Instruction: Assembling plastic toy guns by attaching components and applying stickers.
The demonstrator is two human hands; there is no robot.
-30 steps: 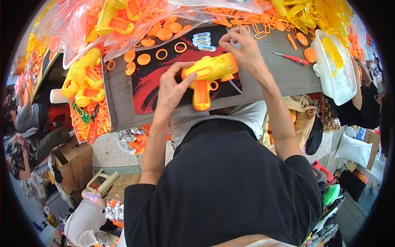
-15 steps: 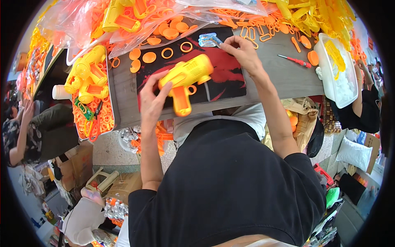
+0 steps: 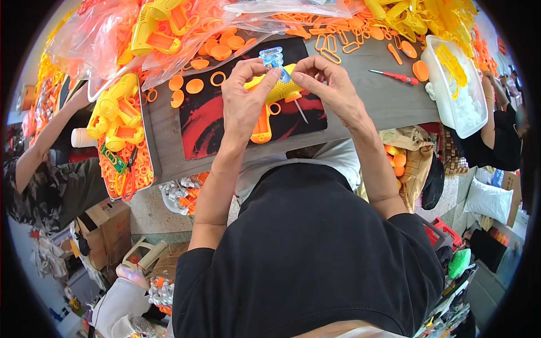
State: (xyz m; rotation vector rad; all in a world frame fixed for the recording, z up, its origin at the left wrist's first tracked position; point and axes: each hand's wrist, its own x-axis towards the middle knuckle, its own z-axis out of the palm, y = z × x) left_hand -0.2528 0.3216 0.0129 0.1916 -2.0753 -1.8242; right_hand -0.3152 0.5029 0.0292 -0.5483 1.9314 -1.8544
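A small blue sticker [image 3: 280, 74] is pinched between the fingertips of my left hand [image 3: 243, 101] and my right hand [image 3: 333, 93], above a yellow toy gun [image 3: 283, 92]. The toy gun lies on a black and red mat [image 3: 203, 132], its orange-lined handle pointing toward me, partly hidden by my left hand. Just beyond my fingers sits a light-blue sticker sheet [image 3: 271, 52]. By the gun's front end, a thin pale streak shows on the mat.
Orange rings and discs [image 3: 194, 86] lie left of the mat. A tray [image 3: 147, 163] of orange parts and yellow toy guns stands at the left. To the right are a red screwdriver [image 3: 394, 77] and a white bin [image 3: 466, 127]. Plastic bags and yellow parts pile along the back.
My left hand has put the toy gun down on the mat and joined my right hand at the sticker. The sticker has come off the sheet and moved nearer, over the gun.
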